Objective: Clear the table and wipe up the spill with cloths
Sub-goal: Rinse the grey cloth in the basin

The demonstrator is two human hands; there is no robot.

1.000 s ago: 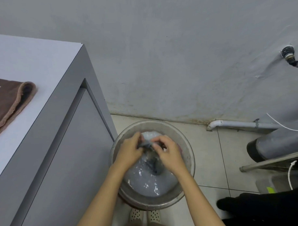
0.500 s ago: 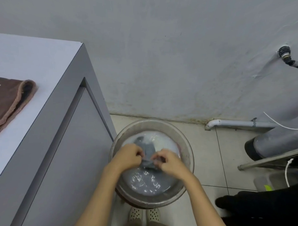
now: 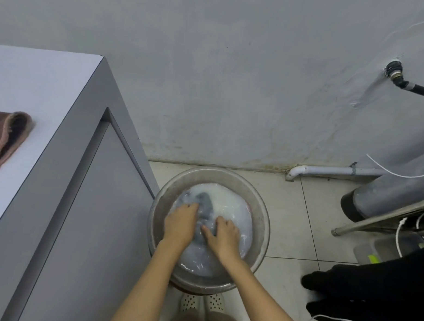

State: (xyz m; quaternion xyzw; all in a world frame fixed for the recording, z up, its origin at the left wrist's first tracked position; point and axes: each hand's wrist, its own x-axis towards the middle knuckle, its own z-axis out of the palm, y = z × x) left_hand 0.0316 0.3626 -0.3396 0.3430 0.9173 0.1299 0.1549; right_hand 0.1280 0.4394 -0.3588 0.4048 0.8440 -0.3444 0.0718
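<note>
A round metal basin stands on the tiled floor beside the table, holding milky water. A grey cloth lies soaked in it, partly under the surface. My left hand and my right hand are both in the water and press down on the cloth, fingers curled over it. A brown cloth lies on the white table top at the far left, partly cut off by the frame edge.
The table's grey side panel stands right next to the basin. A white pipe runs along the wall base. A grey cylinder, a metal bar and cables fill the right. Another person's dark-clad legs stand at lower right.
My hands held the grey cloth above the water and rubbed it together. They have since dropped lower and pushed the cloth down into the milky water.
</note>
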